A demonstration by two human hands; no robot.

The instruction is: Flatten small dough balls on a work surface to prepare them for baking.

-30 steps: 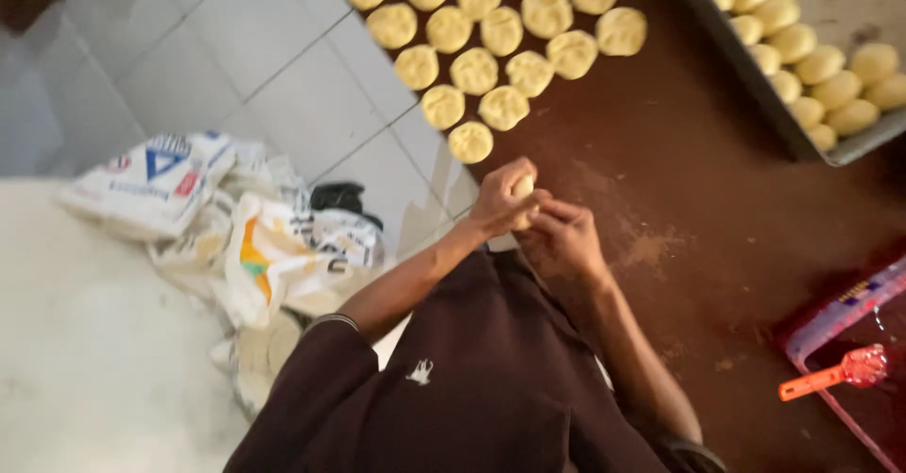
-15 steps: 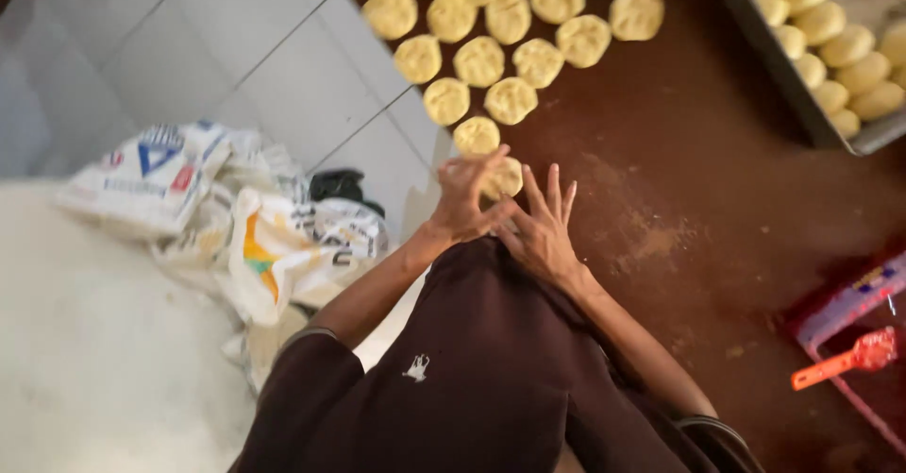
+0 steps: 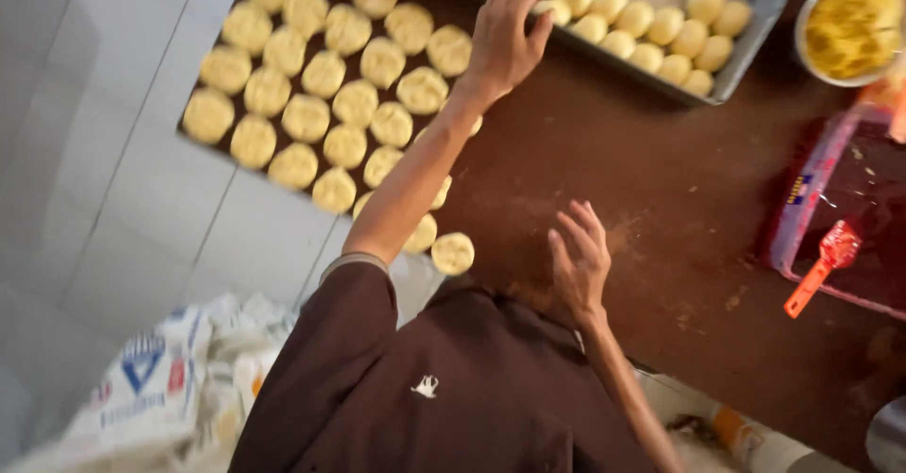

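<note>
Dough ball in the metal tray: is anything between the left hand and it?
Nothing visible. The left hand is already over the metal tray, fingertips on the nearest dough ball at the tray's near corner. The right hand rests apart on the brown table.

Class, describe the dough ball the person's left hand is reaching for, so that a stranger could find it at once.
Start at the metal tray at the top of the brown table, filled with rows of round dough balls. The left hand reaches over its near left corner. The dough ball is the end one under those fingertips, the only one being touched.
</note>
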